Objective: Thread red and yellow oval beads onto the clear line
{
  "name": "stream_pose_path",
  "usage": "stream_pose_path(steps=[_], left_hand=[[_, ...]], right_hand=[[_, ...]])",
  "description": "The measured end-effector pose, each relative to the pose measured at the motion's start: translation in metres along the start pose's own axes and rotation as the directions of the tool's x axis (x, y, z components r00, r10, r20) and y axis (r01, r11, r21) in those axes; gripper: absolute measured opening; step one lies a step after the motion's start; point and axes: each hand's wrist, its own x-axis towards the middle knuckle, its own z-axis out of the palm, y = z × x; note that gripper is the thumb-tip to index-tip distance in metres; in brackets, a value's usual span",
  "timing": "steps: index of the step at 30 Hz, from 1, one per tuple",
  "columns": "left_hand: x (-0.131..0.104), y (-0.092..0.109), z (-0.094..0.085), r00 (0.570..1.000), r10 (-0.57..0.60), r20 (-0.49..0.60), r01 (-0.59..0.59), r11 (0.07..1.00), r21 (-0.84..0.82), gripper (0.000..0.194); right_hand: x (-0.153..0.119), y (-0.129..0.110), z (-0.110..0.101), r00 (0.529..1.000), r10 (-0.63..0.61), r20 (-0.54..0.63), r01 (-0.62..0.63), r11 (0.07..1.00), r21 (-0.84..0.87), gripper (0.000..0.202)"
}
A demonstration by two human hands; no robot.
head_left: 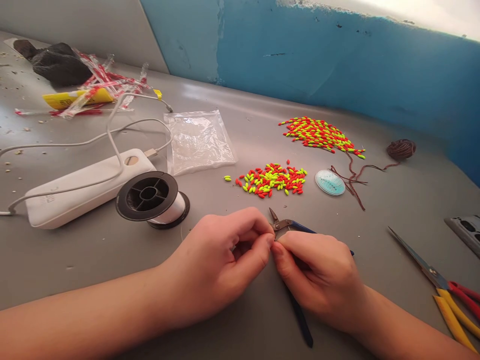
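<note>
The power bank [90, 192] lies at my left, near the spool [153, 202], which stands just beyond my left hand [228, 267]. There my thumb and forefinger press together; what they pinch is too small to tell. Past my fingertips lies a heap of loose beads [274, 178], with the pliers [284, 225] nearer, partly under my right hand [320, 275], also pinched together. The scissors [433, 272] lie farthest right.

pliers [282, 224] in dull metal, smooth plastic spool [127, 201], plastic pouch [200, 142] — glossy and wrinkled
</note>
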Motion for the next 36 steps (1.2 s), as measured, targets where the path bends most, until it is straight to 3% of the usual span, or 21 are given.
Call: stream_pose_path(steps=[21,24,27,31,36], left_hand=[[0.0036,0.0056,-0.0019,0.99,-0.133,0.056,0.138,0.985,-0.102,0.02],[0.0044,0.0067,-0.0029,0.985,-0.159,0.06,0.165,0.98,-0.114,0.023],[0.0047,0.0068,-0.0036,0.98,-0.19,0.067,0.197,0.973,-0.117,0.025],[0.0051,0.0064,-0.004,0.978,-0.187,0.094,0.197,0.975,-0.106,0.026],[0.0056,0.0078,-0.0045,0.983,-0.148,0.106,0.155,0.986,-0.055,0.022]], right_hand=[[-0.0025,0.0058,0.0024,0.997,-0.08,-0.004,0.081,0.997,0.01,0.034],[-0.0031,0.0053,-0.0008,1.0,-0.003,0.009,0.002,0.994,0.113,0.025],[-0.0054,0.0044,-0.0055,0.986,0.166,0.024,-0.167,0.953,0.255,0.02],[-0.0063,0.0042,-0.0067,0.936,0.348,0.057,-0.338,0.839,0.426,0.018],[0.0025,0.0041,-0.0047,0.885,0.445,0.135,-0.437,0.695,0.572,0.025]])
